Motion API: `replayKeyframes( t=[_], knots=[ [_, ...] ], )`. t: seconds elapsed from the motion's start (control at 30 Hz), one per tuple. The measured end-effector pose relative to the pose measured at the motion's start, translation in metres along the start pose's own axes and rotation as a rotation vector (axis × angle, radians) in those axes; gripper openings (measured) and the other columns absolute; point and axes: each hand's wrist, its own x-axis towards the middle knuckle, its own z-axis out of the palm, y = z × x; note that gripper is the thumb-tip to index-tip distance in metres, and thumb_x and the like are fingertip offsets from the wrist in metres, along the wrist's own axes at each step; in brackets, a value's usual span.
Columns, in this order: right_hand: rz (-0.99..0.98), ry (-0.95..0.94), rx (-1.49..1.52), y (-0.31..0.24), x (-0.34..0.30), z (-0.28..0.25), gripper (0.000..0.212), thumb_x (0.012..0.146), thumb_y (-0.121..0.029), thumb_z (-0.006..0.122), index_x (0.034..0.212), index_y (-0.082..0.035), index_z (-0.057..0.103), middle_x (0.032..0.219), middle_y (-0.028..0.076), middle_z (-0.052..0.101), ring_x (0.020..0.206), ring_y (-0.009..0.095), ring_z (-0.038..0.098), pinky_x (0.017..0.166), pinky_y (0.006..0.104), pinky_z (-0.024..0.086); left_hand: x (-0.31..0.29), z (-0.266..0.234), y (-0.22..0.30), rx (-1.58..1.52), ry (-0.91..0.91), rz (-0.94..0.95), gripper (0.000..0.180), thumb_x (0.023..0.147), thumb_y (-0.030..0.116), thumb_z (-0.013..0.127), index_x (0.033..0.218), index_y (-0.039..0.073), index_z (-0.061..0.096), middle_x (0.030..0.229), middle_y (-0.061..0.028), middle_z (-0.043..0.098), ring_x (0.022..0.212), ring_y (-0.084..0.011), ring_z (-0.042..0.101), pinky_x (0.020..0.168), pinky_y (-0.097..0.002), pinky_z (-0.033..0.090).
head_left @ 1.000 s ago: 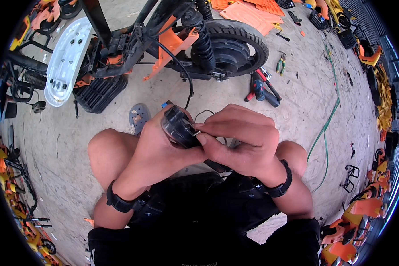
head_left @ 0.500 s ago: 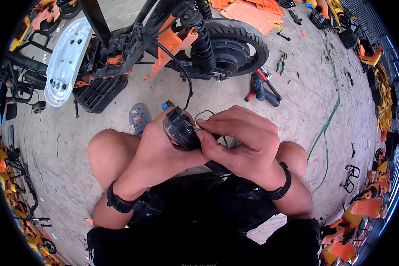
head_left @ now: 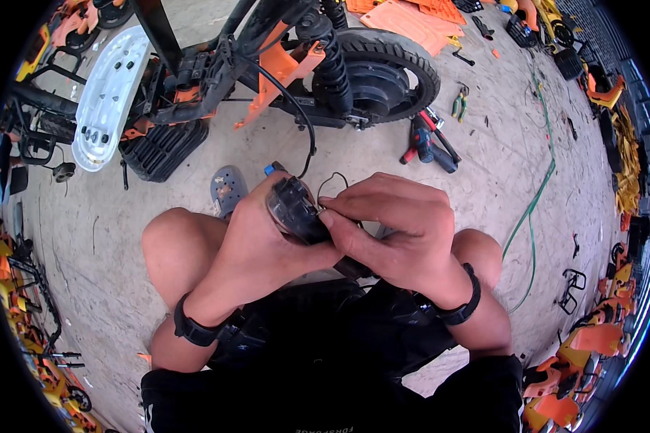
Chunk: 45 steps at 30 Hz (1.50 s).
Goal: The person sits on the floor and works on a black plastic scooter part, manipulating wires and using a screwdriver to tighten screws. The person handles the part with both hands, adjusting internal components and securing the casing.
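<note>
Several things lie around my hands on the floor [head_left: 487,191]: well ahead, the wheel [head_left: 383,85] of a bike; ahead and right of my right hand [head_left: 404,224], a cordless drill [head_left: 422,141] and pliers [head_left: 459,103]; farther right, a green cord [head_left: 544,183]. A grey clog [head_left: 227,189] sits just beyond my left hand [head_left: 249,249], and a black cable [head_left: 312,144] hangs close ahead. The black part [head_left: 292,206] is in my left hand, wrapped by curled fingers and thumb, so its near side is covered. Its long axis slants: the visible end points away and leftward, the other runs under my right hand. That hand is nearly closed, thumb and forefinger pinching a small metallic piece [head_left: 321,209] at the part's edge, too small to identify.
</note>
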Motion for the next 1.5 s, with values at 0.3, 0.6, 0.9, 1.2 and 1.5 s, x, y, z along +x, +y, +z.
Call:
replayKeyframes(
  t=[0.3,0.6,0.9,1.2,1.5],
  knots=[
    [-0.019,-0.016,-0.047,0.000,-0.001,-0.002,0.015,0.072,0.003,0.077,0.086,0.003,0.074,0.076,0.012,0.070,0.065,0.021,0.067,0.056,0.0276,0.052,0.000,0.000,0.005,0.110,0.015,-0.030,0.044,0.062,0.013,0.085,0.088,-0.001,0.053,0.073,-0.0027,0.056,0.068,-0.0075,0.050,0.060,-0.0260,0.045],
    [-0.040,-0.055,0.031,0.004,-0.001,-0.002,0.017,0.070,0.005,0.076,0.087,0.004,0.074,0.077,0.013,0.070,0.065,0.022,0.067,0.056,0.0283,0.051,-0.001,-0.004,0.009,0.110,-0.042,-0.040,0.042,0.061,0.014,0.085,0.084,0.000,0.053,0.072,-0.0027,0.054,0.067,-0.0081,0.049,0.059,-0.0267,0.043],
    [-0.143,-0.106,0.040,0.006,0.005,-0.009,0.020,0.066,0.007,0.075,0.085,0.005,0.074,0.074,0.014,0.069,0.061,0.024,0.066,0.054,0.0287,0.050,-0.002,-0.007,0.011,-0.104,-0.171,-0.125,0.040,0.062,0.014,0.088,0.087,0.001,0.059,0.080,-0.0017,0.056,0.075,-0.0080,0.052,0.065,-0.0248,0.042],
    [-0.014,-0.117,0.172,0.003,0.006,-0.011,0.020,0.065,0.009,0.074,0.085,0.006,0.074,0.075,0.015,0.069,0.064,0.021,0.066,0.056,0.0272,0.050,-0.001,-0.013,0.017,-0.136,-0.242,-0.241,0.049,0.061,0.002,0.085,0.100,-0.001,0.056,0.086,-0.0032,0.062,0.078,-0.0083,0.061,0.066,-0.0223,0.048],
    [0.260,-0.046,0.371,0.003,0.000,-0.002,0.017,0.074,0.005,0.073,0.091,0.002,0.072,0.089,0.010,0.071,0.074,0.011,0.068,0.062,0.0218,0.054,-0.001,-0.012,0.017,-0.233,-0.273,-0.192,0.041,0.065,0.013,0.087,0.095,0.002,0.061,0.086,-0.0005,0.060,0.079,-0.0063,0.053,0.068,-0.0240,0.044]
  ],
)
